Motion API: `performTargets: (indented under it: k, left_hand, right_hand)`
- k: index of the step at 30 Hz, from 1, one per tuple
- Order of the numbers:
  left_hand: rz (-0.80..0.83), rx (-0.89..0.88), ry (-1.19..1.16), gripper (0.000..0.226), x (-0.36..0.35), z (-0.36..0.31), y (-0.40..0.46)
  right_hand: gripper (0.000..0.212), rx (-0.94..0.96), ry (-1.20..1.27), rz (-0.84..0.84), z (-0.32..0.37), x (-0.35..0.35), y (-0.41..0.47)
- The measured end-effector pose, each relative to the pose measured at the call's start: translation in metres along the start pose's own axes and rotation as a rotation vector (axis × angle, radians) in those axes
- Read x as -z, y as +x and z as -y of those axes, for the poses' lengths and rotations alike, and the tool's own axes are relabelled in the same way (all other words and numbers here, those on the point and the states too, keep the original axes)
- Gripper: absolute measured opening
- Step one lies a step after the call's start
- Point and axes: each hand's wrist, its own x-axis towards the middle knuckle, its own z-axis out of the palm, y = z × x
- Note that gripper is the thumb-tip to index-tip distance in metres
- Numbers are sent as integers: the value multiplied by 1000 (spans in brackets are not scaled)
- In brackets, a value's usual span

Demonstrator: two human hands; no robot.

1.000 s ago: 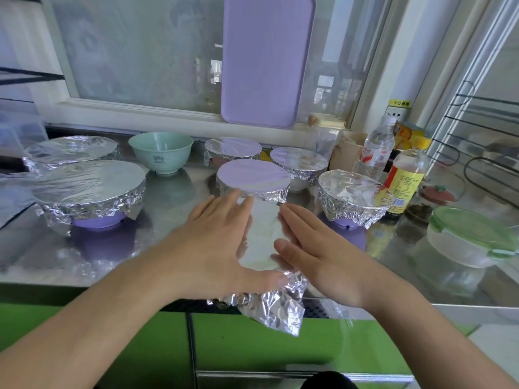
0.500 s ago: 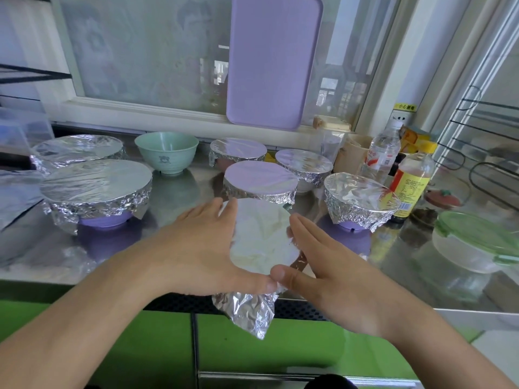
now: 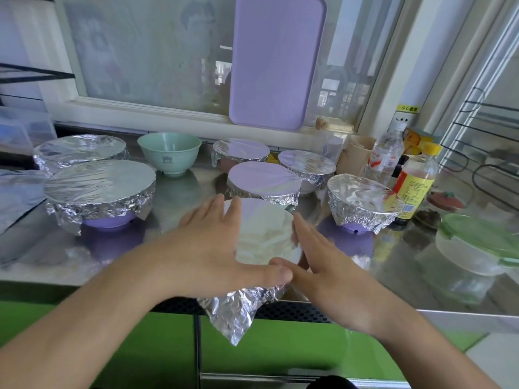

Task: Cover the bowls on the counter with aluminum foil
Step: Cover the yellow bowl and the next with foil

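Observation:
A bowl at the counter's front edge carries a sheet of aluminum foil (image 3: 264,231); its crumpled corner hangs over the edge. My left hand (image 3: 213,245) presses the foil against the bowl's left side, thumb along the near rim. My right hand (image 3: 323,265) presses the right side, fingers straight. The thumbs meet at the front. Several foil-covered bowls stand behind, among them a large one (image 3: 98,186) at left and one (image 3: 362,203) at right. A mint green bowl (image 3: 170,151) at the back stands uncovered.
At the right stand a water bottle (image 3: 386,154), a yellow-capped sauce bottle (image 3: 415,181) and a clear container with a green lid (image 3: 480,242). A purple cutting board (image 3: 276,60) leans on the window. Loose foil (image 3: 16,192) lies at the far left.
Both hands have stayed cupped around the front bowl, sliding slightly along the foil at its sides. The camera has shifted a little.

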Motion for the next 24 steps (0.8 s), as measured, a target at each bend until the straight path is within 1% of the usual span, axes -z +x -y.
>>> performTargets:
  k: [1,2,3,5,7,8,10,13,15,17,18,20,21,23,24]
  left_hand:
    - [-37,7,-12,154,-5,-2,2]
    - [-67,10,-15,155,-9,-4,4]
    - [-91,9,-12,156,-12,-5,5]
    - [-126,-2,-1,155,-14,-4,7]
    - [-147,-18,0,153,-13,-3,8]
    - [-159,-31,-4,152,-12,-2,9]
    - [-173,-60,-16,149,-10,-2,10]
    - [-150,-91,-39,139,0,3,7]
    - [-112,-105,-50,123,9,10,4]
    - [-74,-116,-67,110,19,18,0]
    - [-56,-118,-74,108,22,23,-2]
    - [-31,-119,-67,111,26,30,-6]
    - [-29,-126,-53,112,25,34,-8]
    - [-21,-130,-56,120,18,38,-13]
    - [-26,-130,-65,126,12,39,-16]
  right_hand:
    - [63,-12,-25,19,-3,1,-1]
    - [64,-31,-25,31,-4,2,-1]
    - [59,-49,-13,35,-6,4,-1]
    - [47,-70,26,-22,-8,10,2]
    - [49,-63,36,-72,-6,15,10]
    - [56,-38,41,-59,-4,17,16]
    - [73,-17,47,23,2,17,27]
    - [85,-30,27,86,7,11,33]
    - [83,-27,-7,94,6,8,32]
    - [73,-2,-66,93,4,6,29]
    - [67,3,-81,79,5,4,28]
    - [57,27,-79,10,6,-3,26]
    - [57,40,-81,-30,7,-6,25]
    - [66,56,-102,-77,10,-12,24]
    - [75,75,-113,-90,10,-14,23]
